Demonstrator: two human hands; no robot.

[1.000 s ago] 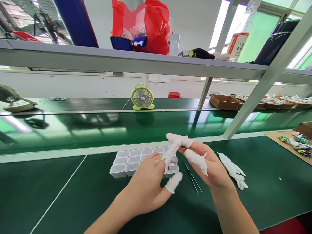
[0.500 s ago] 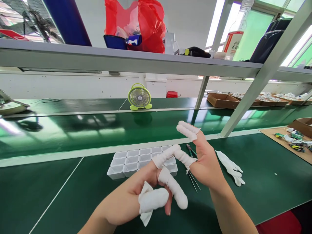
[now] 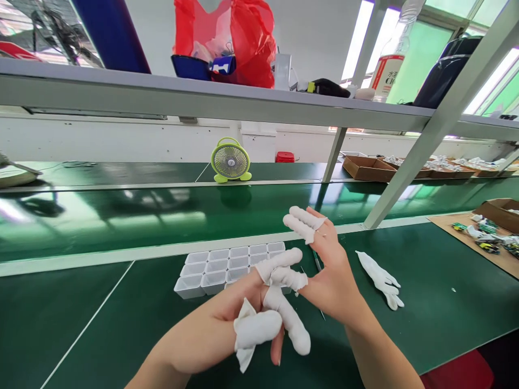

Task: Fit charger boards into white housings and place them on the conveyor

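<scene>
White coverings wrap the thumb and two fingers of my left hand [image 3: 239, 319], whose fingers are spread with nothing held. My right hand [image 3: 324, 265] also has white coverings on its thumb and two fingers; its fingers are apart, and its thumb lies against a covered finger of my left hand. Behind them is a white compartment tray [image 3: 217, 266], partly hidden by my hands. Metal tweezers [image 3: 317, 261] lie mostly hidden under my right hand. To the right, a white glove [image 3: 379, 278] rests flat on the green table [image 3: 430, 302].
A green fan [image 3: 231, 162] stands beyond the glossy green surface. Overhead runs a shelf [image 3: 227, 97] with a red bag [image 3: 253, 46] and a bottle [image 3: 391, 65]. At the right, a brown board [image 3: 458, 229] bears small parts, with cardboard boxes [image 3: 367, 168] farther back.
My right hand has moved left and slightly down, its thumb now farther over my left hand's covered finger. It covers more of the tools. My left hand has barely moved.
</scene>
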